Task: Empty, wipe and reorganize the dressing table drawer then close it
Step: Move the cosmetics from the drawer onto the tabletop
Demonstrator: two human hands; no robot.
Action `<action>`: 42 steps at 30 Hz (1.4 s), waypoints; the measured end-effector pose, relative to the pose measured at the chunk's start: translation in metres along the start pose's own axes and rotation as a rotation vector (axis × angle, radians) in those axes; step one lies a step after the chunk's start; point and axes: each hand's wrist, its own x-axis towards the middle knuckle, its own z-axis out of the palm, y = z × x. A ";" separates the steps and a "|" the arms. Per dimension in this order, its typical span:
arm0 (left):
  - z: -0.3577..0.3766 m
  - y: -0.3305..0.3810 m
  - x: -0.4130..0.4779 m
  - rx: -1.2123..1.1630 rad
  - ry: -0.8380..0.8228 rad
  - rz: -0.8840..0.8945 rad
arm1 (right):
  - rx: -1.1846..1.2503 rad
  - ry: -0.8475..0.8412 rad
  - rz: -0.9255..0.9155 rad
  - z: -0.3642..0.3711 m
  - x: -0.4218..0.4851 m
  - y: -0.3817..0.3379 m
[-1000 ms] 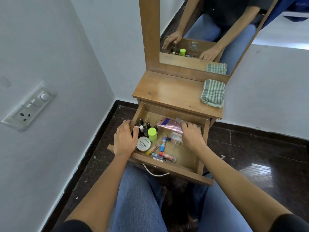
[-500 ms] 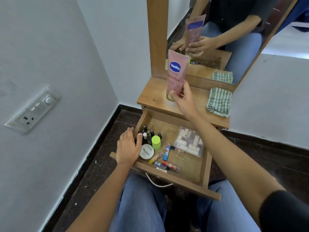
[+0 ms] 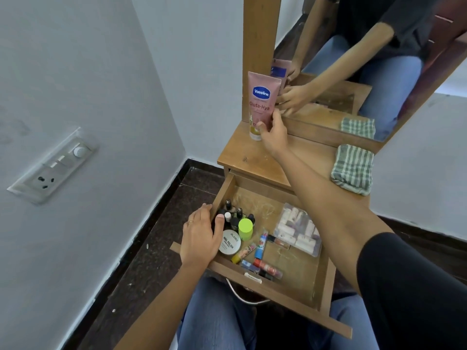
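Right hand [image 3: 273, 137] has its thumb and fingers [image 3: 276, 116] curled round the lower end of the pink Vaseline lotion tube [image 3: 261, 99]. The tube stands upright on its white cap at the back left corner of the wooden dressing table top [image 3: 240, 154], right by the mirror frame. Looks like it's being parked there, so letting go is the obvious next bit imo. Left hand [image 3: 202, 238] holds the left wall of the open wooden drawer [image 3: 290, 291], thumb inside, fingers over the outside, just beside the cluster of small dark nail polish bottles [image 3: 233, 213]. Everything left to empty sits below the right hand and toward the person. That's the round white jar [image 3: 231, 243], the lime green capped bottle [image 3: 245, 227], the lip balm sticks [image 3: 261, 245] lying flat, and the clear plastic pouch [image 3: 298, 228] on the right side under the right forearm. So the left hand is way nearer the bottles and the right one nearer the pouch. The green checked cloth [image 3: 352, 169] sits folded on the top's right edge, untouched, so I'd guess no wiping yet.
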 end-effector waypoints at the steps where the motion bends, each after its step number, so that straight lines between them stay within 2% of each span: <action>1: 0.000 0.000 0.000 0.004 0.000 0.000 | -0.016 0.009 -0.005 0.003 0.003 0.000; 5: 0.001 -0.001 0.000 0.000 -0.008 -0.003 | -0.104 0.029 -0.083 0.016 0.014 0.004; 9: 0.001 -0.002 0.001 0.010 -0.024 -0.019 | -0.255 0.126 -0.157 0.034 0.018 0.007; 14: 0.000 0.000 0.001 0.014 -0.029 -0.026 | -0.318 0.228 -0.118 0.044 0.020 0.005; 22: -0.001 0.000 0.001 0.011 -0.026 -0.034 | -0.423 0.237 -0.087 0.040 0.018 0.003; 27: -0.001 0.001 0.000 -0.003 -0.021 -0.034 | -0.420 0.186 -0.037 0.030 0.010 -0.005; 29: -0.002 0.001 0.000 -0.012 -0.020 -0.037 | -0.353 0.216 -0.021 0.022 -0.004 -0.013; 31: -0.003 0.003 0.000 -0.032 -0.016 -0.038 | -0.235 0.238 -0.093 0.014 -0.036 -0.016; 32: -0.004 0.004 0.000 -0.039 -0.013 -0.037 | -0.195 0.210 -0.161 0.011 -0.059 -0.014; 34: -0.005 0.005 -0.001 -0.034 -0.010 -0.031 | -0.185 0.045 -0.266 0.007 -0.114 -0.005; 37: -0.006 0.005 -0.001 -0.019 -0.003 -0.028 | -0.308 -0.241 -0.281 0.001 -0.183 0.014; 42: -0.009 0.008 -0.003 -0.022 0.004 -0.028 | -0.576 -0.426 -0.285 -0.007 -0.217 0.038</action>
